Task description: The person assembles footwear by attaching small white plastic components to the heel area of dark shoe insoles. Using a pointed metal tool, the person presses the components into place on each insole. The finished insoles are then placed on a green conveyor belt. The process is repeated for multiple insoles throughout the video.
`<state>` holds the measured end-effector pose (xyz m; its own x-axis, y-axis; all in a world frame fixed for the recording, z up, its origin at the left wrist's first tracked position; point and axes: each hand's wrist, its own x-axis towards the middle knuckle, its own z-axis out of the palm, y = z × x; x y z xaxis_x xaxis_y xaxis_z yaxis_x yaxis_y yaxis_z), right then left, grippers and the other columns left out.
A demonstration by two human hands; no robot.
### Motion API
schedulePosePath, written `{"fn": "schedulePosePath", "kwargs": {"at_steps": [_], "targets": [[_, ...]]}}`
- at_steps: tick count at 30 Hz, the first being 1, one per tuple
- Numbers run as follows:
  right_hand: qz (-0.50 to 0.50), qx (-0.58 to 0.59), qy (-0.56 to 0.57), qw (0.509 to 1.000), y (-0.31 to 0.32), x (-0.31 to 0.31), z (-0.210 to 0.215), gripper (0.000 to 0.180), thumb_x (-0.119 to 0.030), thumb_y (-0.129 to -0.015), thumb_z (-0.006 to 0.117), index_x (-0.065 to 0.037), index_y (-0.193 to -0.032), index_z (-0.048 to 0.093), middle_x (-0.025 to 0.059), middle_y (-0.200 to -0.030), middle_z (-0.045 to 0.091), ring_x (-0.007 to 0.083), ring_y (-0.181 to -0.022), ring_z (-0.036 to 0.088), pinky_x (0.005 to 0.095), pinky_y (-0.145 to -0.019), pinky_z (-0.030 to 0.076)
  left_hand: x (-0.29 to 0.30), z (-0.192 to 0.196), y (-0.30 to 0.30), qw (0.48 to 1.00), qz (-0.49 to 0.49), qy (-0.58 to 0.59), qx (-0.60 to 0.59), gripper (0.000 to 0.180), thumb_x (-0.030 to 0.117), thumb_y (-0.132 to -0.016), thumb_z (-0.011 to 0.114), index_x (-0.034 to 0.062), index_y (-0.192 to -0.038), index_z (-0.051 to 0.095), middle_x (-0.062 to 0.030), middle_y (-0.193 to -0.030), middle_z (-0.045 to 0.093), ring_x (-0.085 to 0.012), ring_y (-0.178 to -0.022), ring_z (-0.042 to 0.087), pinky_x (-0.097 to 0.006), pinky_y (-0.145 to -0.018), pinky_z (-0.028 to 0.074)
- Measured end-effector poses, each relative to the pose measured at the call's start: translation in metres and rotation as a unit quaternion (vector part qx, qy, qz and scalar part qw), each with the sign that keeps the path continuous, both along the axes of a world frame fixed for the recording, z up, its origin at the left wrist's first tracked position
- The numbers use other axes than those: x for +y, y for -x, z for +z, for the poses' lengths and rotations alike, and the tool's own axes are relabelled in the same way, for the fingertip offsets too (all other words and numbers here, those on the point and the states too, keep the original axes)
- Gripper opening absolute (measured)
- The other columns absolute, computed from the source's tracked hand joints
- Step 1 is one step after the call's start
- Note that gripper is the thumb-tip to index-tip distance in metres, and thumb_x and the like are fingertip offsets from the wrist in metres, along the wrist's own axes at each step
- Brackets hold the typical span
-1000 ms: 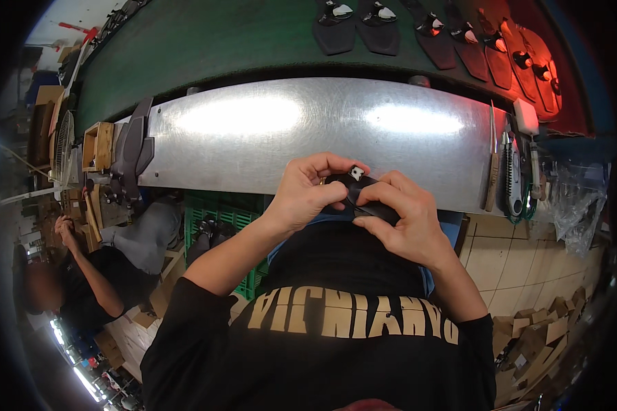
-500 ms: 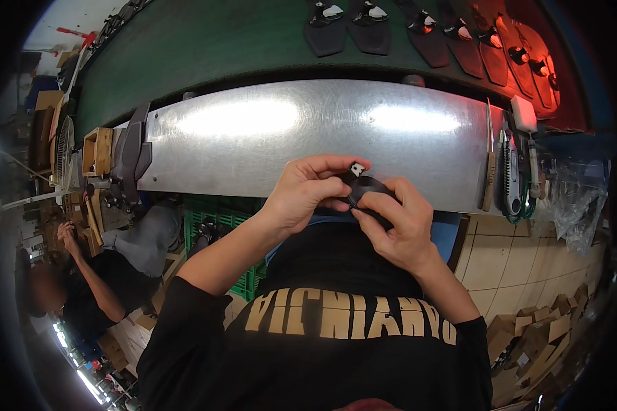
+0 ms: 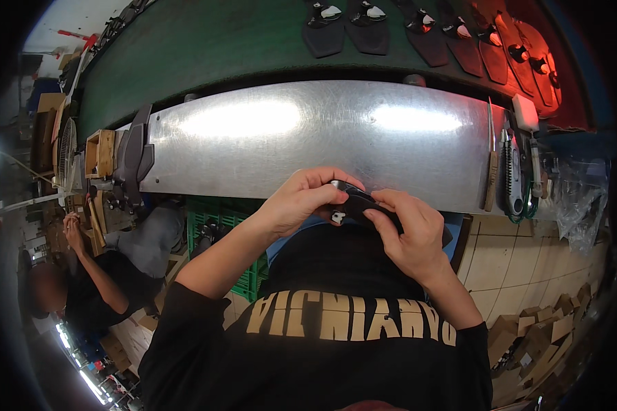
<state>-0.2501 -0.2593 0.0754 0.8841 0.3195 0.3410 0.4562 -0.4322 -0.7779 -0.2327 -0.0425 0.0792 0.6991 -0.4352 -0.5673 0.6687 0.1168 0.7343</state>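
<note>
My left hand [image 3: 300, 200] and my right hand [image 3: 413, 231] hold a small dark sandal [image 3: 355, 206] between them, just in front of the near edge of the metal worktop [image 3: 281, 154]. Its shape is only partly visible behind my fingers. The left fingers and thumb grip the end with a shiny rim, and a small white and black fitting shows just below the thumb. On the right, thumb and fingertips pinch the sandal's upper edge, while a dark end sticks out past the hand.
Several black sandals [image 3: 323, 41] lie on the green belt [image 3: 219, 51] beyond. Dark sole-shaped pieces [image 3: 134, 154] rest at the worktop's left end. An awl-like tool [image 3: 491, 181], a cutter [image 3: 513, 175] and a plastic bag [image 3: 581, 198] sit right. Another person [image 3: 96, 288] sits left.
The sandal has turned in my hands: the white fitting has gone from above the left fingertips to below the thumb. Both hands have shifted slightly toward me.
</note>
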Motion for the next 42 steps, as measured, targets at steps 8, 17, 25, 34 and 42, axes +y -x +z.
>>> {"fn": "schedulePosePath", "kwargs": {"at_steps": [8,17,25,34,42], "targets": [[0.006,0.092,-0.014,0.996,0.001,0.001,0.001,0.022,-0.004,-0.077,0.074,0.001,-0.096,0.067,0.0144,-0.088,0.07,0.023,-0.075,0.069,0.0295,-0.067,0.053,-0.007,-0.004,0.005,0.998,0.017,-0.048,-0.032,0.014,0.011,-0.088,0.064,0.0025,-0.098,0.067,-0.0013,-0.087,0.065,-0.0035,-0.073,0.058,-0.018,-0.064,0.046],[0.055,0.292,-0.135,0.945,-0.01,0.0,0.007,0.009,-0.006,-0.079,0.07,-0.002,-0.083,0.063,0.0095,-0.071,0.062,0.0182,-0.06,0.059,0.0297,-0.056,0.045,-0.013,0.004,0.006,0.986,0.002,-0.084,-0.147,0.009,0.009,-0.086,0.068,0.0028,-0.087,0.061,-0.0052,-0.083,0.066,-0.0078,-0.063,0.06,-0.02,-0.056,0.049],[-0.215,-0.134,0.024,0.967,-0.072,-0.062,0.043,0.025,-0.009,-0.08,0.068,-0.003,-0.104,0.066,0.0163,-0.107,0.064,0.0323,-0.1,0.06,0.0372,-0.086,0.047,0.029,0.005,-0.015,0.95,0.274,-0.025,-0.145,0.023,0.018,-0.09,0.057,-0.0006,-0.105,0.06,-0.0097,-0.095,0.067,-0.0188,-0.083,0.067,-0.026,-0.06,0.057],[-0.319,-0.079,0.292,0.898,-0.084,-0.098,-0.043,0.037,-0.011,-0.088,0.059,-0.001,-0.123,0.055,0.017,-0.1,0.057,0.0344,-0.097,0.053,0.0446,-0.087,0.043,0.023,-0.014,-0.01,0.92,0.307,0.223,0.101,0.048,0.018,-0.093,0.052,-0.0025,-0.133,0.038,-0.0293,-0.13,0.046,-0.0382,-0.114,0.058,-0.033,-0.076,0.062],[0.058,0.317,-0.179,0.929,-0.005,0.004,-0.001,0.041,-0.001,-0.091,0.05,-0.004,-0.132,0.051,0.0033,-0.073,0.06,0.0082,-0.06,0.053,0.0212,-0.058,0.042,-0.015,-0.017,-0.012,0.862,0.36,0.266,0.237,0.032,0.022,-0.087,0.065,0.0018,-0.11,0.057,-0.0161,-0.11,0.061,-0.0266,-0.099,0.063,-0.024,-0.06,0.055]]}}
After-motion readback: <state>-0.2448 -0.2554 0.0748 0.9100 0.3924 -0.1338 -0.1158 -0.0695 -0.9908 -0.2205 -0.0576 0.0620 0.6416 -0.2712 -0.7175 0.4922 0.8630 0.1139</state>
